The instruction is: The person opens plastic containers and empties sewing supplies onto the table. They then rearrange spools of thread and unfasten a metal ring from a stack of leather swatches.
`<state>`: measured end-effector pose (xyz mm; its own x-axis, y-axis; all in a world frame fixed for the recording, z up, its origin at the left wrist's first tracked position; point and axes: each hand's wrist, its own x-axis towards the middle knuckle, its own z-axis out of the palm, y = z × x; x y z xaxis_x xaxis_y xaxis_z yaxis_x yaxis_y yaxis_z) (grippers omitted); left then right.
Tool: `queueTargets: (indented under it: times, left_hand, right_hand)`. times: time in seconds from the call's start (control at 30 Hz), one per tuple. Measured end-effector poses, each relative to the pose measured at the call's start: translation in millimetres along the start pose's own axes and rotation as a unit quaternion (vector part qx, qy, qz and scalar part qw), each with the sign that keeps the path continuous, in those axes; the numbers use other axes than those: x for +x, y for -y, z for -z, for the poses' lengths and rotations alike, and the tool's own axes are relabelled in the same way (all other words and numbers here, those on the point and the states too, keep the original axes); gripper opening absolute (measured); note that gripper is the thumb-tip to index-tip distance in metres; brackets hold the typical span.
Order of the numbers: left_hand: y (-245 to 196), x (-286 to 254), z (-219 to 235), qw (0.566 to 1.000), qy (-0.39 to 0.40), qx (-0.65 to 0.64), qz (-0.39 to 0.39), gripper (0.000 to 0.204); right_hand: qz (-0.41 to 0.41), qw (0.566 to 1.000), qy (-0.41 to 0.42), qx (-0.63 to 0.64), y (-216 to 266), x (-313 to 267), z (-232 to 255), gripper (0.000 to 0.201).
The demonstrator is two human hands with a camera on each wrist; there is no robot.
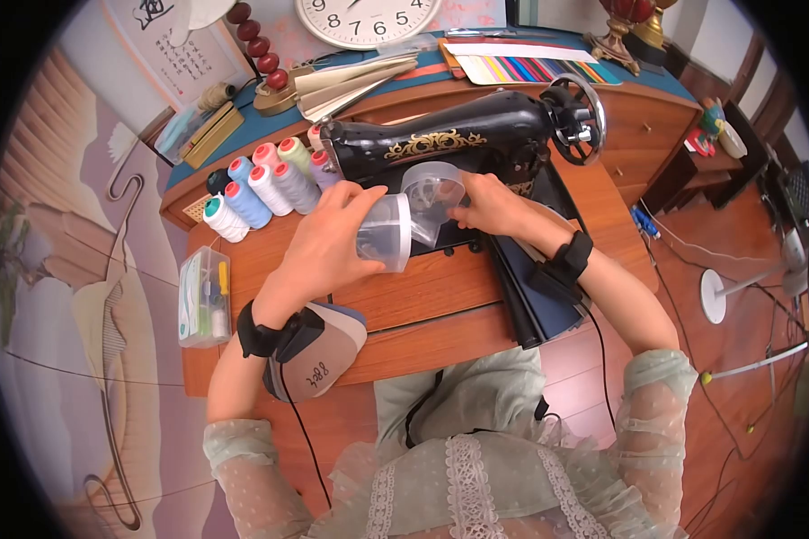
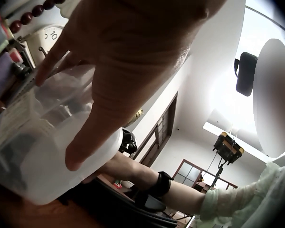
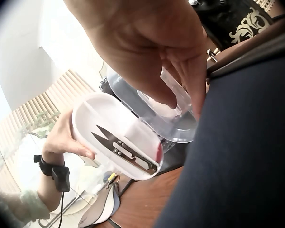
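My left hand (image 1: 355,220) grips a clear round plastic container (image 1: 385,232), tipped on its side above the wooden table (image 1: 422,296). The right wrist view looks into the container (image 3: 116,137): a pair of thread snips (image 3: 123,149) and a small red thing lie inside. My right hand (image 1: 466,205) pinches the container's clear lid (image 1: 433,190), held just off its mouth in front of the black sewing machine (image 1: 449,139). In the left wrist view my left hand's (image 2: 128,61) fingers wrap the container (image 2: 42,142). In the right wrist view my right hand (image 3: 147,47) holds the lid (image 3: 173,118).
Several thread cones (image 1: 261,184) stand left of the machine. A clear box of sewing bits (image 1: 202,296) sits at the table's left edge. Dark fabric (image 1: 535,301) hangs over the right side. Cloth pieces (image 1: 319,355) lie under my left wrist. A clock (image 1: 364,18) leans behind.
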<state>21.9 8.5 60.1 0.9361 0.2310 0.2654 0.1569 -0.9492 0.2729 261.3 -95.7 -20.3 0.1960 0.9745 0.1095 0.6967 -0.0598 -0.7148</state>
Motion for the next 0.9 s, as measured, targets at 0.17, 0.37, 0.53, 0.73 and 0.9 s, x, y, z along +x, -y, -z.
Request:
queueTargets:
  times: [0.17,0.37,0.53,0.73,0.9]
  left_hand:
    - [-9.8,10.5,-8.7,0.998,-0.016,0.064,-0.013,0.075]
    - [-16.6,17.6,-16.7,0.989,-0.025,0.129,-0.065,0.074]
    - [-20.4,13.3,-25.0,0.973,0.020,0.166,-0.159,0.068]
    - [-31.4,7.0,-39.1,0.916,0.032,0.318,-0.241,0.046]
    - [-41.7,-8.7,-63.2,0.873,0.051,0.421,-0.242,0.048]
  right_hand:
    - [-0.081,0.993,0.033,0.082,6.3,-1.5,7.9,0.038]
    - [-0.166,0.946,0.046,0.274,0.2,-5.3,13.4,0.042]
    - [-0.149,0.920,0.047,0.360,-9.9,-9.8,11.3,0.045]
    - [0.156,0.987,-0.016,0.020,-12.1,-14.4,8.7,0.055]
    - [0.237,0.957,-0.034,-0.166,8.4,-29.7,17.5,0.054]
